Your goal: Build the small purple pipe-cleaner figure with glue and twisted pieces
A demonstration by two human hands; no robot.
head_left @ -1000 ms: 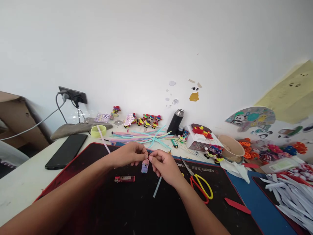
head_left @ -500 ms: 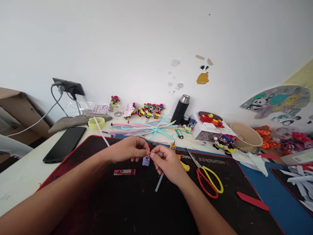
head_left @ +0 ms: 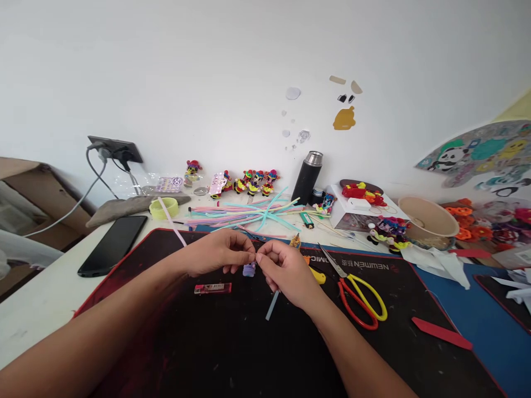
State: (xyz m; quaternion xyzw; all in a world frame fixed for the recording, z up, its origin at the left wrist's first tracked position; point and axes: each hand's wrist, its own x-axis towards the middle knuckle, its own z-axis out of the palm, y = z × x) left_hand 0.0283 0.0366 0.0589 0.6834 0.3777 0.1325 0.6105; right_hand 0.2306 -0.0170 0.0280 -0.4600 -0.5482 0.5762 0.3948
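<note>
My left hand [head_left: 227, 253] and my right hand [head_left: 285, 271] meet above the black mat [head_left: 207, 354], both closed in a pinch with fingertips almost touching. Just under the fingertips hangs a small purple piece [head_left: 249, 270], fuzzy or ribbed in look. The left fingers appear to grip its top; what the right fingertips pinch is too small to make out. A pale translucent strip [head_left: 272, 306] shows below my right hand, its upper end hidden. On the mat a pink lighter [head_left: 213, 288] lies left of the piece, and scissors [head_left: 352, 293] with red and yellow handles lie to the right.
Behind the mat are fuzzy pastel stems [head_left: 249, 215], small figures [head_left: 257, 182], and a black thermos [head_left: 307, 178]. At left lie a phone [head_left: 112, 246] and a yellow-green coil [head_left: 164, 209]. A red strip [head_left: 442, 333], a bowl [head_left: 429, 221] and a white box [head_left: 360, 213] are at right.
The camera view has tilted and shifted slightly. Both hands keep their pinch close together, and the purple piece has turned a little below the fingertips.
</note>
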